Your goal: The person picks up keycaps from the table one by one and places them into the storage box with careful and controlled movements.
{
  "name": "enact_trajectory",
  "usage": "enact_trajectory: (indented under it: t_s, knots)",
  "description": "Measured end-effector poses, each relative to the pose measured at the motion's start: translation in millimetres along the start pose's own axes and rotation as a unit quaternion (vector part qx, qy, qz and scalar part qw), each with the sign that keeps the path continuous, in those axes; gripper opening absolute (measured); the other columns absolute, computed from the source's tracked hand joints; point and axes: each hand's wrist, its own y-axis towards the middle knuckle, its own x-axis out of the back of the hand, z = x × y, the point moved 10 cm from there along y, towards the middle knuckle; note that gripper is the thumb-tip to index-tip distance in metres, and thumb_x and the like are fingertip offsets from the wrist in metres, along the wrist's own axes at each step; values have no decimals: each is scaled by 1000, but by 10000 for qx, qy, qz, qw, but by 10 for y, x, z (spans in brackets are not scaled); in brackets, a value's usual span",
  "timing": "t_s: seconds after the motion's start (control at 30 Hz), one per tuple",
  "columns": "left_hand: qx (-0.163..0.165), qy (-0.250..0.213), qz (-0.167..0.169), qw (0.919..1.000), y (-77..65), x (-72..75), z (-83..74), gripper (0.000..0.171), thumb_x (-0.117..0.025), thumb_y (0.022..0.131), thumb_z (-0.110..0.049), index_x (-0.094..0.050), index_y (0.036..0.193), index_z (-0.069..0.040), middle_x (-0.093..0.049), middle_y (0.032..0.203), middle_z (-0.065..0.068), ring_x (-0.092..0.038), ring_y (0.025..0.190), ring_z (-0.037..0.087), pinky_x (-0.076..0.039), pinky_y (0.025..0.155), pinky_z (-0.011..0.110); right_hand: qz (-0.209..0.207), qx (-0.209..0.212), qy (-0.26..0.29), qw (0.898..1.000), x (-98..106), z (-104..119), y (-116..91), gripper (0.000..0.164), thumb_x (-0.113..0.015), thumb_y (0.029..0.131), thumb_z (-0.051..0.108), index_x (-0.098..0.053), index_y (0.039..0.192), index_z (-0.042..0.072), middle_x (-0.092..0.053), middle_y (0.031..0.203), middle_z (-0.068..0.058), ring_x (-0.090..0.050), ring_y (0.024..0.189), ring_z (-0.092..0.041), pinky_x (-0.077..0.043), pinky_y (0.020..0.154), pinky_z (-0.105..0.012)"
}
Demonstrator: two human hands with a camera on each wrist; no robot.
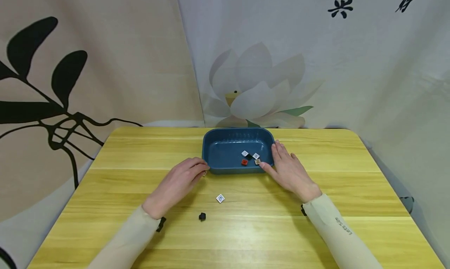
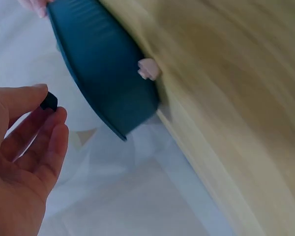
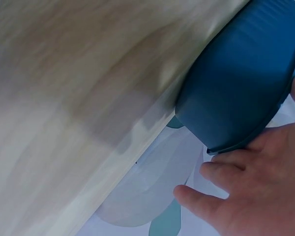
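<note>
Left hand (image 1: 177, 185) pinches a small piece (image 2: 49, 102) just outside the blue tray's (image 1: 228, 170) near left corner; right hand (image 1: 290, 173) rests outstretched along its right end.
Mostly covered, the pinched piece looks dark in the left wrist view, yet only a pale sliver shows from the head; its colour stays uncertain. Inside the tray, toward the right, lie a red piece (image 1: 244, 162), a beige piece (image 1: 257, 162) and two white pieces (image 1: 256, 156), a black piece (image 1: 249, 157) partly hidden among them; their top markings are illegible. Nearer lie a loose white piece (image 1: 220, 198) and a loose black piece (image 1: 202, 217). Both wrist views crop the tray. Its far rim sits close to the table's (image 1: 337, 175) far edge; wood stretches well beyond it left and right, the near edge out of frame.
</note>
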Motion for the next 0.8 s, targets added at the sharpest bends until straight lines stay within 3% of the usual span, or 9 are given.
enact_trajectory:
  t_s: [0.33, 0.8]
  knots:
    - [69, -68, -5, 10000, 315, -129, -36, 24, -76, 93, -1, -76, 117, -7, -71, 120, 4, -68, 110, 19, -57, 94, 34, 32, -41, 35, 10000, -16, -3, 5, 99, -31, 104, 71, -16, 161, -7, -8, 171, -22, -15, 157, -39, -23, 120, -64]
    - [229, 174, 453, 9986, 583, -392, 27, 25, -76, 93, -2, -76, 118, -6, -74, 120, 8, -69, 111, 23, -56, 96, 34, 8, -39, 28, 10000, -4, 5, 1, 96, -34, 105, 68, -16, 161, -8, -8, 171, -23, -15, 157, -39, -24, 119, -65]
